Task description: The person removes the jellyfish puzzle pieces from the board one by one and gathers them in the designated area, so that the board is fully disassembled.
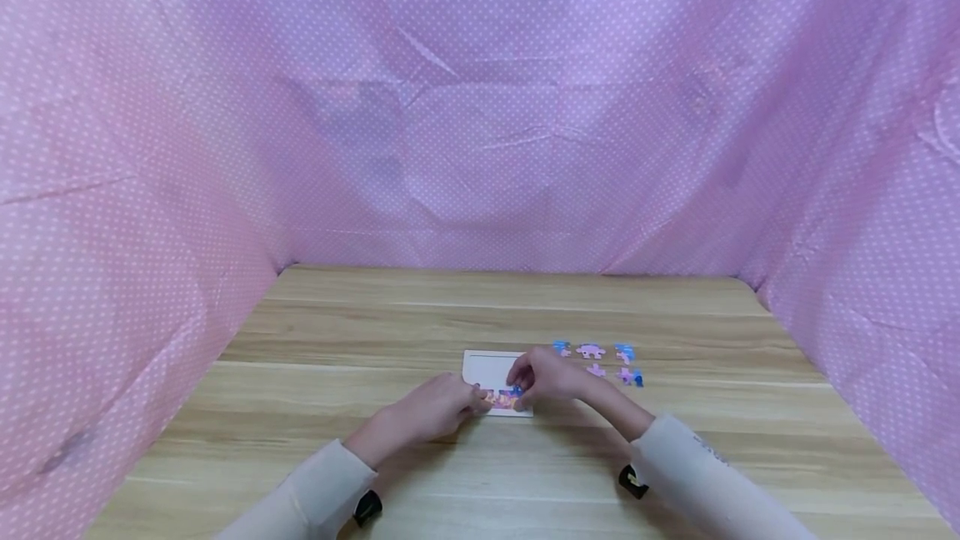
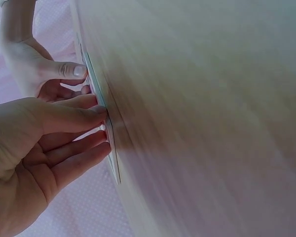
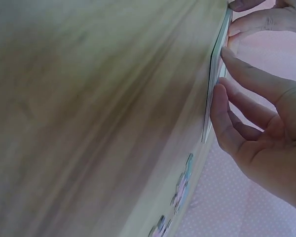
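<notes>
A white puzzle tray [image 1: 480, 367] lies on the table, with joined puzzle pieces [image 1: 504, 399] in orange, purple and blue along its near side. My left hand [image 1: 442, 405] rests its fingertips on the tray's near left part, over the pieces. In the left wrist view the left hand [image 2: 34, 148] has fairly straight fingers touching the tray. With thumb and bent fingers, my right hand [image 1: 551, 375] pinches a puzzle piece at the right end of that row. The right wrist view shows the right hand's fingertips [image 3: 220, 91] down at the tray; the piece is mostly hidden there.
Several loose puzzle pieces [image 1: 591, 351] in pink and blue lie to the right of the tray, roughly in two rows. The wooden table [image 1: 337, 332] meets a pink dotted cloth [image 1: 480, 165] at the back and sides.
</notes>
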Demonstrator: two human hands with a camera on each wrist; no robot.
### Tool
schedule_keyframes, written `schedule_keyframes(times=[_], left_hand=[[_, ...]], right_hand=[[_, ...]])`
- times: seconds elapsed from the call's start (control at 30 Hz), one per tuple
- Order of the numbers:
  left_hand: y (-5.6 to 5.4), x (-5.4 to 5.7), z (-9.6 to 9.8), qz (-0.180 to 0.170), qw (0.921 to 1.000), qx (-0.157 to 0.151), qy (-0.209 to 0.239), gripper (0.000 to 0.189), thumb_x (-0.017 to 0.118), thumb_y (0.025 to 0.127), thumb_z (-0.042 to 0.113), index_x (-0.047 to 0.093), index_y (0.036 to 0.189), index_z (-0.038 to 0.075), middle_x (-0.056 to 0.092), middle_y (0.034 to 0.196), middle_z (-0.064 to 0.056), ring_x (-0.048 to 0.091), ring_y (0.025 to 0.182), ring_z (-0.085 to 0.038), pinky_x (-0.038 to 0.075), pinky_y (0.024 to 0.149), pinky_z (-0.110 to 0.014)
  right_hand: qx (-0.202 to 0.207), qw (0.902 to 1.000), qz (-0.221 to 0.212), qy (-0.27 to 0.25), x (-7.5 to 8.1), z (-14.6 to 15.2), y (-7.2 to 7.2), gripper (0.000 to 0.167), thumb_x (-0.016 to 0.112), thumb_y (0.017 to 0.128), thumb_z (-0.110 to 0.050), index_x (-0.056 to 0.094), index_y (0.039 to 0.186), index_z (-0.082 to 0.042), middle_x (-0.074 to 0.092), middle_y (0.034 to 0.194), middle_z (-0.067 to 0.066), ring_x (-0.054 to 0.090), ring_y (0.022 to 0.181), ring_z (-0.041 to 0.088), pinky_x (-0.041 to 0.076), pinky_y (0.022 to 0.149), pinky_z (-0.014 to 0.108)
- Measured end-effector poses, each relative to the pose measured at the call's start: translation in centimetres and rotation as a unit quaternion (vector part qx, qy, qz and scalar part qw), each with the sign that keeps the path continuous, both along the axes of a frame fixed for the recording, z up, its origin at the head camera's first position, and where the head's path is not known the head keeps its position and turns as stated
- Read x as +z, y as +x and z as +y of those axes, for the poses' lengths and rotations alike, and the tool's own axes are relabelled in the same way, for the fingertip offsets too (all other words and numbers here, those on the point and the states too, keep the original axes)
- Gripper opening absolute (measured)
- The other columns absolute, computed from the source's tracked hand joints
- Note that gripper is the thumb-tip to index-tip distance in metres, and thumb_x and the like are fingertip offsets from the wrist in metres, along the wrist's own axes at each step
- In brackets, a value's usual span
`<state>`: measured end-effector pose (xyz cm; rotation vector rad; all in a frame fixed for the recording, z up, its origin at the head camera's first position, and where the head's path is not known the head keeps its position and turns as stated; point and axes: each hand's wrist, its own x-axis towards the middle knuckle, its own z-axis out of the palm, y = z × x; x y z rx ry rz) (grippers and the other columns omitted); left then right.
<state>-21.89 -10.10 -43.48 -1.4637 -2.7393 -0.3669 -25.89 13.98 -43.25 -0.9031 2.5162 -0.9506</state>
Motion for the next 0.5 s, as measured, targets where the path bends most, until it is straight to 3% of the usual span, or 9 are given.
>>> schedule_keyframes(times=[0.33,0.5], left_hand=[[-0.08,-0.01,-0.09,-0.007,1.0000,0.003,0.000,0.024,0.067,0.096,0.004,0.082,0.109,0.018,0.073,0.089,0.004,0.045,0.066,-0.003,0.043,0.061,-0.016],[-0.05,-0.04,-0.12,-0.008,1.0000,0.003,0.002,0.023,0.066,0.096,0.005,0.081,0.109,0.017,0.076,0.093,0.003,0.050,0.067,-0.002,0.046,0.062,-0.017]], right_hand=[[0.006,0.9997,0.006,0.022,0.24,-0.39,0.02,0.022,0.089,0.074,-0.003,0.073,0.088,0.001,0.071,0.079,0.005,0.057,0.071,0.002,0.051,0.066,0.015],[0.016,0.9998,-0.010,0.006,0.16,-0.16,-0.19,0.022,0.088,0.075,-0.001,0.071,0.087,0.001,0.066,0.077,0.005,0.054,0.071,0.004,0.047,0.065,0.015]])
